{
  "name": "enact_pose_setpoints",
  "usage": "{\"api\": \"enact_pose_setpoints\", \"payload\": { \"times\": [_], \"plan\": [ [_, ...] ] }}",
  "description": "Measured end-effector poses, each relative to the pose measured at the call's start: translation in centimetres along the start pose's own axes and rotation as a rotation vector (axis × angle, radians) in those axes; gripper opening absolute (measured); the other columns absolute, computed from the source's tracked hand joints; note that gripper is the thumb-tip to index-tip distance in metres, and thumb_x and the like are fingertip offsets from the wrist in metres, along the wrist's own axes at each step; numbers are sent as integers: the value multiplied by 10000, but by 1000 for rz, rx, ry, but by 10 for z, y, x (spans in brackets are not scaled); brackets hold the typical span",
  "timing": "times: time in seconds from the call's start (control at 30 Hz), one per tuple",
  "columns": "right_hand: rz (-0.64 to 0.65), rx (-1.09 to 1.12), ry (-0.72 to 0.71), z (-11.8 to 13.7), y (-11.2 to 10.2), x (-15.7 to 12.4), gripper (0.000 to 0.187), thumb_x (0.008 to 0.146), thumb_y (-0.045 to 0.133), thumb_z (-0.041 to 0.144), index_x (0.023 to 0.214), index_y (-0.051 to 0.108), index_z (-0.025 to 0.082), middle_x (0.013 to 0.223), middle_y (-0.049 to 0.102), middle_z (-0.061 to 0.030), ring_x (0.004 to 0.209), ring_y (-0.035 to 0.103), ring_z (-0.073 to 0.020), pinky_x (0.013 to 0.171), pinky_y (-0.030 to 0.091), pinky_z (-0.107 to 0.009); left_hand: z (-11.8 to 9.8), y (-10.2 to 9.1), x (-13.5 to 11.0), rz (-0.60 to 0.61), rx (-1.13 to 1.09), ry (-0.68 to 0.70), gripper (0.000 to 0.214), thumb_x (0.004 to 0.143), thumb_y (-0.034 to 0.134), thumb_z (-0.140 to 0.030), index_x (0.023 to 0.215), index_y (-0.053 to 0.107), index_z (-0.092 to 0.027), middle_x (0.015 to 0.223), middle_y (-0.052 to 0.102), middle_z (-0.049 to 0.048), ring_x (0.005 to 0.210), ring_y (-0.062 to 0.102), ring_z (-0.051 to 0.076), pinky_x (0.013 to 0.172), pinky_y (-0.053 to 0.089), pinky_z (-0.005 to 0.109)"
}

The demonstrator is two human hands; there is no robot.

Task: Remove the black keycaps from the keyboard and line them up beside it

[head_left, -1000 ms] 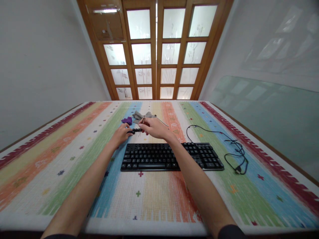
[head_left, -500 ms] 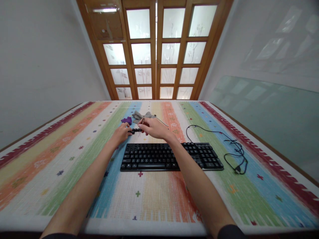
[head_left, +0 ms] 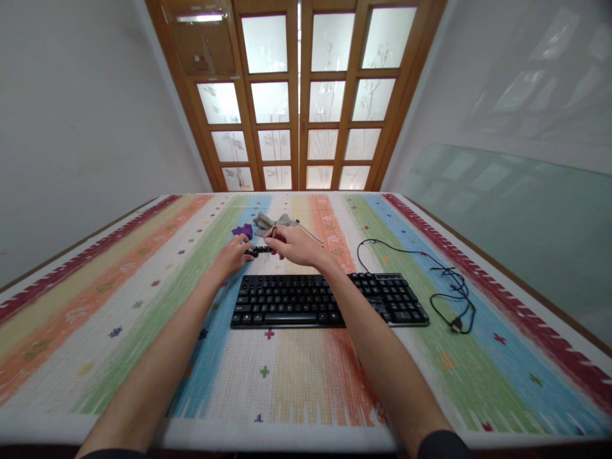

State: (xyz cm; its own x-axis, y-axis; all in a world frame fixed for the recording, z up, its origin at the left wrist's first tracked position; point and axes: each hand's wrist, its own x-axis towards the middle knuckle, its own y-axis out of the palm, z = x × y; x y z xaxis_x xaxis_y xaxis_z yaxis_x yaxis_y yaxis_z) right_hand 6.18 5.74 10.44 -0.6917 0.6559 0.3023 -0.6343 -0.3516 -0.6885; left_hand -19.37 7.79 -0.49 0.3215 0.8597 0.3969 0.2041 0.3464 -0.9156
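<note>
Both hands meet just beyond a black keyboard on the striped tablecloth. My left hand pinches one end of a small black object, perhaps a row of keycaps. My right hand is closed over the other end and holds a thin brownish tool upright between its fingers. I cannot make out the tool's tip.
A purple cloth and a grey cloth lie just past the hands. The keyboard's black cable loops to the right. Wooden glazed doors stand behind the table. A glass panel leans at the right.
Almost nothing differs. Both hands stay on the small black object, shifting only slightly.
</note>
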Motion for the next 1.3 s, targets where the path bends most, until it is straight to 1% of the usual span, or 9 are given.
{"api": "enact_pose_setpoints", "payload": {
  "times": [0.13,0.37,0.53,0.73,0.87,1.03,1.17,1.3],
  "plan": [
    [10,-18,1,1,0,0,172,960,504,222,947,649,129,696,646,9,639,598,-105,690,400,-235,-4,1,3,5,-23,19,257,781,669,-184,1028,706,-245,1042,552,57,1024,535,250,921,474,394],
    [2,-26,-10,-1,0,1,159,949,514,204,942,651,125,690,644,8,639,597,-107,696,398,-237,-6,3,5,45,-11,29,193,799,635,-191,958,731,-242,1049,554,65,1011,538,248,904,485,391],
    [3,-22,-14,-1,0,1,159,948,515,205,932,652,126,692,648,6,658,600,-112,702,397,-239,-6,6,4,41,18,29,187,809,622,-205,957,730,-243,1050,554,66,1007,537,247,902,487,389],
    [10,-8,-15,0,-1,0,162,945,518,204,922,651,115,707,658,-6,635,591,-108,687,401,-243,-7,6,5,37,34,33,170,811,625,-199,944,723,-236,1042,554,69,1016,535,253,908,483,389],
    [14,3,-12,0,-1,0,172,950,511,215,930,652,119,708,658,-7,639,593,-109,684,402,-244,-7,3,4,39,15,24,212,807,642,-217,1008,708,-240,1063,554,66,1030,533,253,917,481,392],
    [14,-7,-2,1,-1,0,168,952,513,217,929,652,124,699,650,0,649,597,-108,688,401,-238,2,-1,-2,10,0,9,285,792,673,-252,1077,678,-251,1071,561,58,1041,535,253,938,470,399],
    [26,-7,2,0,-1,0,176,954,506,229,938,646,125,694,648,4,644,597,-109,690,403,-239,9,-4,-12,-6,0,-35,264,791,665,-262,1054,677,-252,1075,567,55,1051,540,250,945,464,392],
    [38,0,5,-1,0,1,176,951,505,230,935,643,123,713,659,-8,651,599,-114,691,404,-245,11,-5,-18,5,1,-63,213,801,641,-261,1009,686,-241,1059,572,59,1037,549,251,930,469,391]
  ]
}}
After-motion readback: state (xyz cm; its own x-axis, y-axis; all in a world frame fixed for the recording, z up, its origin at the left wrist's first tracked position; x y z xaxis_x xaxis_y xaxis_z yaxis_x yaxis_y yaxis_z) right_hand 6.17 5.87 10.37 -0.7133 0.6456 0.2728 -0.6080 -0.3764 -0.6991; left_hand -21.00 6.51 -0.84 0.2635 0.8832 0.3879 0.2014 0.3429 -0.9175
